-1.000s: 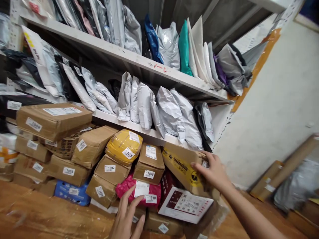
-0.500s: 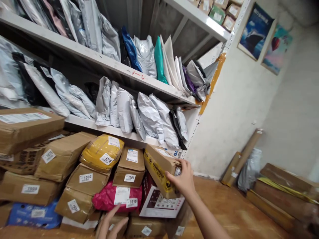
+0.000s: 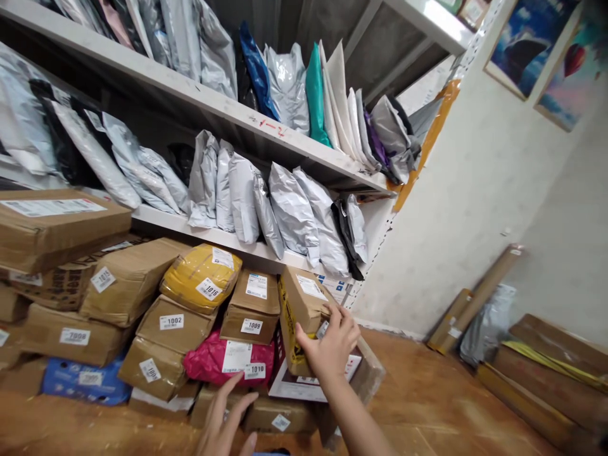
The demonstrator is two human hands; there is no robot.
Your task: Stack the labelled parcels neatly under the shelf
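My right hand (image 3: 330, 342) grips the near end of a cardboard box (image 3: 304, 292) with yellow printed tape along its side, thumb on the left and fingers over the right top edge. That box rests on a white and dark red carton (image 3: 297, 387) and stands against the right side of a cardboard box labelled 1009 (image 3: 251, 313). My left hand (image 3: 227, 415) is open, fingers spread, in front of a pink plastic parcel (image 3: 228, 360) labelled 1010. Its fingertips overlap the parcel's lower edge in the view; whether they touch it I cannot tell.
Stacked boxes fill the left, among them a yellow parcel (image 3: 202, 278) and a blue parcel (image 3: 88, 380). Above, a metal shelf (image 3: 266, 123) holds several grey and white mailer bags (image 3: 244, 199). Flat cartons (image 3: 536, 380) and a long cardboard tube (image 3: 494, 285) stand by the right wall.
My right hand has turned the taped box from a slant to a straighter position beside the 1009 box. The camera view has shifted a little. My left hand stays low and open.
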